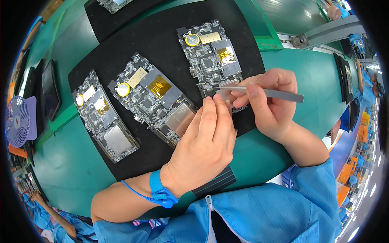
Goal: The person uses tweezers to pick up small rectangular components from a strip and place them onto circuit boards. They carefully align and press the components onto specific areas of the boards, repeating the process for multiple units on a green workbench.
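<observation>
On the left of the matte black mat (109, 60), the left board (107, 117) lies untouched: round coin cell (80, 100), amber film patch (101, 107), flat silver shield plate (117, 139) at its near end. The middle board (148, 103) sits skewed, same layout, glossier plate; both look equally populated, can't tell if either is finished. Left hand (206, 146), with a blue wrist strap (157, 182), partly covers its near corner; fingertips bunched together at the right board's near part, can't tell if that grip pinches anything. The right board (208, 62) is the one in work: I'd call it mid-step, not done; what's left is hidden by fingers. Slim, pointed metal tweezers (279, 94) reach over it. Right hand (275, 101): grip clamped on the tweezers. Smooth green table (300, 65) beyond, far right.
</observation>
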Action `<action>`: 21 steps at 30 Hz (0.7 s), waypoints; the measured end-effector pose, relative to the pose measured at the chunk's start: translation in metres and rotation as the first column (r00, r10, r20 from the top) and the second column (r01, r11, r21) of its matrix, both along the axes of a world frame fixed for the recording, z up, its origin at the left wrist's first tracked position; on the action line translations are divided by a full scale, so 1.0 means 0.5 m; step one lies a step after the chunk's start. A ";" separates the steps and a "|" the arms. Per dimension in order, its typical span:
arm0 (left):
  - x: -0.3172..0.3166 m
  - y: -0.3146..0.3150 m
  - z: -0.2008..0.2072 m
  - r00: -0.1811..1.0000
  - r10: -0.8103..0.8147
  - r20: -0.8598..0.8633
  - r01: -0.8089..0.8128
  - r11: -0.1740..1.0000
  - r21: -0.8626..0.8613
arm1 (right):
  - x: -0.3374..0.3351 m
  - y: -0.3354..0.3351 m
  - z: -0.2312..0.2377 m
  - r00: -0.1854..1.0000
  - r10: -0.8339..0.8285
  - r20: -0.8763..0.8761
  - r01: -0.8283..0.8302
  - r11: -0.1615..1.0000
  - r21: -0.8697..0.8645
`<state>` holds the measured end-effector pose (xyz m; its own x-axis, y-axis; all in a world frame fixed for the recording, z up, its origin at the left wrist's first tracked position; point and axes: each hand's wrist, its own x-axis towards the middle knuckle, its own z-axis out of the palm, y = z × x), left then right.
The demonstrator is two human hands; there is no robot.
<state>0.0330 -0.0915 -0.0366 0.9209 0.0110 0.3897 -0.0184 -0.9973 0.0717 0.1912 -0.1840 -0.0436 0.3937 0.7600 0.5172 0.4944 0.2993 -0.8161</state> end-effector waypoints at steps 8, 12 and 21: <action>0.002 0.002 -0.004 1.000 -0.013 0.022 0.013 1.000 0.006 | 0.007 0.003 -0.020 0.949 0.043 0.311 -0.075 0.993 0.093; 0.000 0.001 -0.001 1.000 -0.006 0.008 0.006 1.000 -0.030 | 0.008 -0.010 0.009 0.991 0.027 0.131 -0.032 0.999 0.035; -0.007 0.028 0.044 1.000 -0.010 -0.025 0.001 0.939 -0.343 | -0.005 -0.006 0.027 0.951 -0.059 -0.304 0.090 0.992 0.089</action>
<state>0.0296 -0.0777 -0.0148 0.9311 0.1343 0.3390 -0.0176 -0.9121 0.4096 0.1887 -0.1869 -0.0302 0.5961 0.6725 0.4386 0.2553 0.3591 -0.8977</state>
